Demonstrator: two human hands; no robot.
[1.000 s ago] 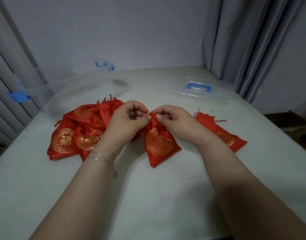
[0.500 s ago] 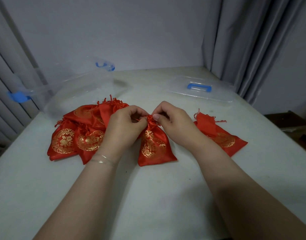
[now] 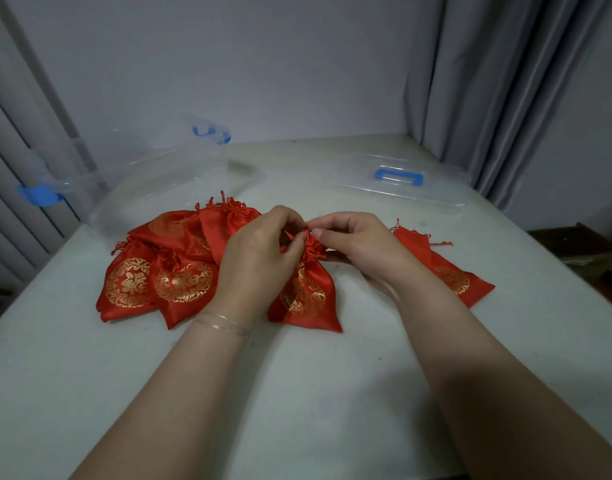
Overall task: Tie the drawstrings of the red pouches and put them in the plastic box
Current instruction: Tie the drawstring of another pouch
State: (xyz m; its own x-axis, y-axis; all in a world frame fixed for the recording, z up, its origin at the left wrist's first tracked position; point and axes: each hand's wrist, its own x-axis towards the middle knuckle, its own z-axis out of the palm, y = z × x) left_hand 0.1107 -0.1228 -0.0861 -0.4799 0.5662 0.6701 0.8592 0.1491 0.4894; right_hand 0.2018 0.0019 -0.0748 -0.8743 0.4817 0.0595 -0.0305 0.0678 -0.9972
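Table (image 3: 297,393) | pouches: 1 held (image 3: 306,292), ~4 piled (image 3: 166,268), 1 rt (image 3: 446,271) | both hands' fingers (image 3: 290,242) pinching its drawstring

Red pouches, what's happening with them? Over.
Left hand and right hand pinching the cinched neck of one red pouch. Plastic box empty. Nothing blocking it.

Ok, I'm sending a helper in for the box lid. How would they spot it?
Start at the grey curtain in the table's far right corner. Just before it on the white table lies the clear lid, flat. Its single blue handle on top distinguishes it from the deeper plastic box at far left.
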